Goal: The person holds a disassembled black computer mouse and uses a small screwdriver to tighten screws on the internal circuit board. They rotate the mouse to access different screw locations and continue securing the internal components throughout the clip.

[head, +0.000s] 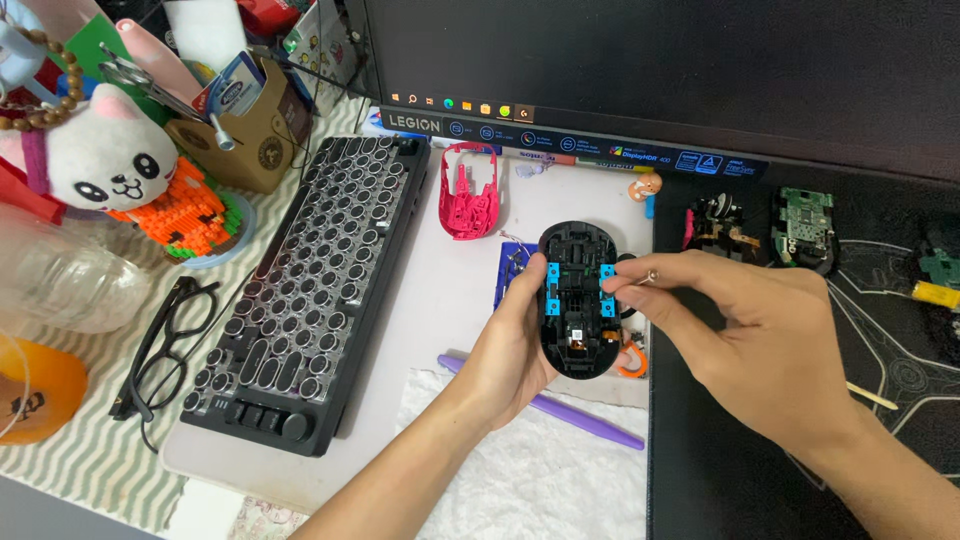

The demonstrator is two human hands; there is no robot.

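My left hand (505,345) grips a black oval mouse base (577,300) from its left side and holds it above the desk, open side up, with blue clips and a small board inside. My right hand (745,325) pinches a tiny metal part, likely a screw (651,276), at the base's right edge. Under the base lies a blue circuit board (511,270), partly hidden. A pink mouse shell (470,190) rests behind it on the white mat (420,330).
A black round-key keyboard (305,280) fills the left. Black glasses (165,345), a plush cat (100,155) and a plastic bottle (70,285) stand further left. A purple tool (590,420) lies on white tissue (540,470). Green circuit boards (805,225) sit on the black pad at right.
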